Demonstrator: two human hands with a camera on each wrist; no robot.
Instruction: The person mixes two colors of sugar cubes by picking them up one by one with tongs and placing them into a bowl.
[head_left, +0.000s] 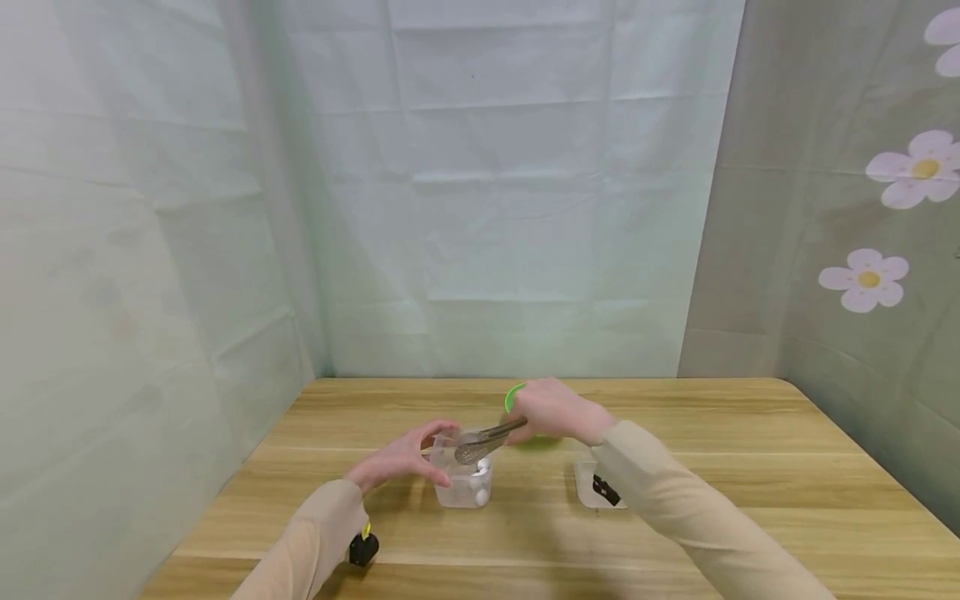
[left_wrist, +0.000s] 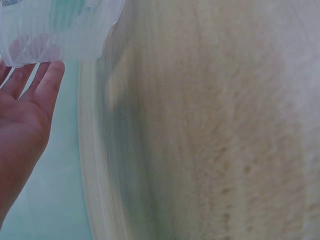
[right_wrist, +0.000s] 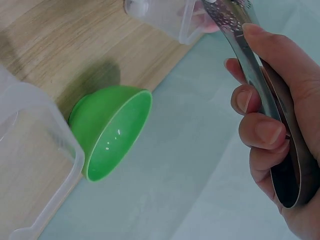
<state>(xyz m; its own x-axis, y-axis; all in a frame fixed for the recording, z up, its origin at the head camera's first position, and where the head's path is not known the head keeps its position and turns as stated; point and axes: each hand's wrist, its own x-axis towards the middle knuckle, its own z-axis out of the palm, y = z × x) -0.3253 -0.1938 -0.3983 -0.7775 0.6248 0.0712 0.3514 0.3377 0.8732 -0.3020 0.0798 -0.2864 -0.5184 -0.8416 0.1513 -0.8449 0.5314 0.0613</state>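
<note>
My left hand (head_left: 405, 458) grips the side of a clear plastic container (head_left: 453, 493), thumb toward the front. Several white, rounded pieces (head_left: 481, 482) lie inside it. In the left wrist view, fingertips touch the container's (left_wrist: 75, 42) wall. My right hand (head_left: 557, 408) holds perforated metal tongs (head_left: 480, 447) with fingers wrapped round their arms, as the right wrist view confirms. The tongs' heads are over the container's opening; whether anything is between them I cannot tell. Behind the right hand, partly hidden, stands a green bowl (right_wrist: 110, 135) with a few small white spots inside.
A second clear plastic container (head_left: 587, 483) stands to the right, partly covered by the right forearm. A black wrist device (head_left: 363, 549) hangs at the left sleeve. The wooden table (head_left: 750, 483) ends at pale curtains (head_left: 510, 250) behind and at the sides.
</note>
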